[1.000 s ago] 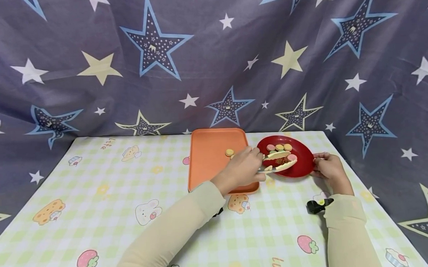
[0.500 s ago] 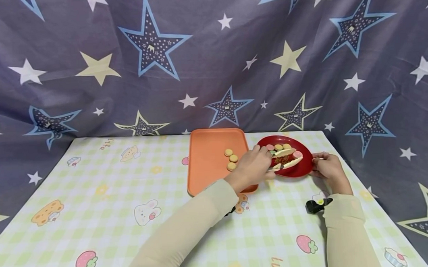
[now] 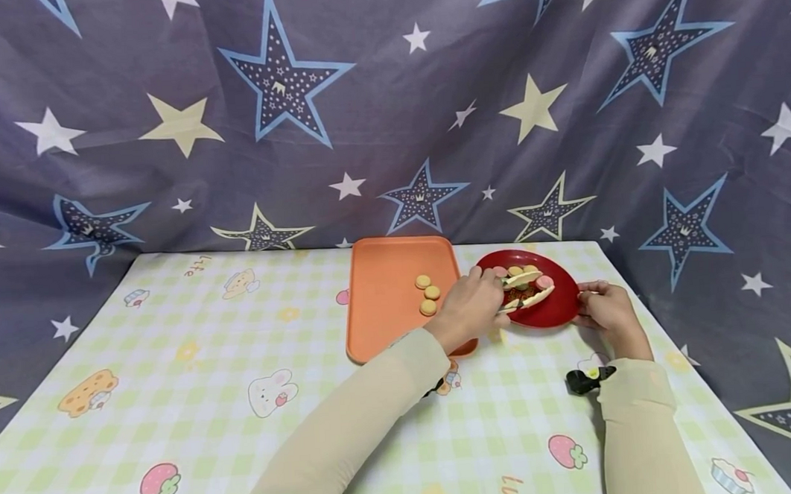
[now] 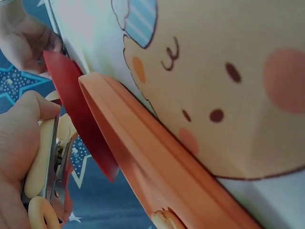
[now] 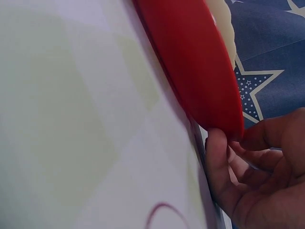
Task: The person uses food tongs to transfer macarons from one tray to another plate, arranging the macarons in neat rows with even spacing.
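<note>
My left hand (image 3: 472,306) grips metal tongs with cream tips (image 3: 531,299), reaching over the red plate (image 3: 563,309). In the left wrist view the tongs' cream handle (image 4: 40,160) lies inside the curled fingers. A pink macaron (image 3: 544,282) sits at the tongs' tips, which are spread on either side of it. Further back on the plate are a yellow macaron (image 3: 515,271) and another pink macaron (image 3: 500,272), among others partly hidden by the tongs. My right hand (image 3: 610,314) pinches the plate's right rim; the right wrist view shows thumb and fingers (image 5: 217,152) at that edge.
An orange tray (image 3: 387,292) lies just left of the plate, carrying three yellow macarons (image 3: 428,307). My left forearm crosses its near right corner. A checked tablecloth (image 3: 211,436) covers the table, and a star-patterned curtain (image 3: 387,91) hangs behind it.
The left hand with the tongs has moved right over the plate, then slightly back left. The pink macaron at the tips shifted with them. The right hand has stayed at the rim.
</note>
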`<state>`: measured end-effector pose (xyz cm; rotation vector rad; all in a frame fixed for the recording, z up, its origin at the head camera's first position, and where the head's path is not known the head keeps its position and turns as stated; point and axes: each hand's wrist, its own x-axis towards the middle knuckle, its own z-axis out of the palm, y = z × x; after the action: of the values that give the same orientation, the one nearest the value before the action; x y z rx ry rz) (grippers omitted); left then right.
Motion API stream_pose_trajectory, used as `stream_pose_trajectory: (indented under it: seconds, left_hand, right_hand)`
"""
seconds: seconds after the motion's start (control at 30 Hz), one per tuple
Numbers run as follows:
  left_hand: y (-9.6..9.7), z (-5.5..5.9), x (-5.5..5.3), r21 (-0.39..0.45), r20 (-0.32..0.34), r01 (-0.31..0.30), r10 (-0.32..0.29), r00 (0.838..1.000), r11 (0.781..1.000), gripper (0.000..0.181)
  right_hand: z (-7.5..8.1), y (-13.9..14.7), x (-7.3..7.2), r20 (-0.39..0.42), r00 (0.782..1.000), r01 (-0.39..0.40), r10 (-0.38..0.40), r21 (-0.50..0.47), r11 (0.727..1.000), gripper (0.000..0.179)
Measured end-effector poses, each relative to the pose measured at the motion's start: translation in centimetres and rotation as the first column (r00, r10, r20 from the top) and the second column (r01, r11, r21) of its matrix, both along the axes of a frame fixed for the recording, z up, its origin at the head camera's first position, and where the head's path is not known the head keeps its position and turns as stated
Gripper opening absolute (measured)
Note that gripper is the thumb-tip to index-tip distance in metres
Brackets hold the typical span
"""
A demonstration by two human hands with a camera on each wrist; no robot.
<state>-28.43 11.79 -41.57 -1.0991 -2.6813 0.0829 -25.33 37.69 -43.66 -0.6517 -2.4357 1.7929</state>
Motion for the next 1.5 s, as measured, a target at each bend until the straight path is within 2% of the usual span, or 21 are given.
stream_pose_trajectory:
  seconds: [0.37,0.67,1.27,1.5]
  left_hand:
    - [0.4,0.1,-0.1,-0.035,-0.053,-0.014,0.012,0.999,0.999,0.029]
    - [0.8,0.3,-0.2,-0.068,-0.120,-0.043,0.034,0.992,0.997,0.028]
    - [1.1,0.7,0.1,-0.132,-0.112,-0.069,0.054,0.992,0.989,0.037]
    - [0.9,0.8,0.1,-0.116,-0.110,-0.072,0.059,0.992,0.991,0.043]
  right_hand:
    - [0.1,0.0,0.2,-0.007,1.000,-0.011,0.011,-0.005,1.000,0.038]
    - [0.1,0.1,0.2,-0.015,0.999,-0.030,0.030,-0.009,1.000,0.038]
    - [0.4,0.0,0.4,-0.016,0.999,-0.033,0.033,-0.028,0.999,0.037]
    - [0.4,-0.2,0.3,-0.007,1.000,-0.022,0.022,-0.021,1.000,0.038]
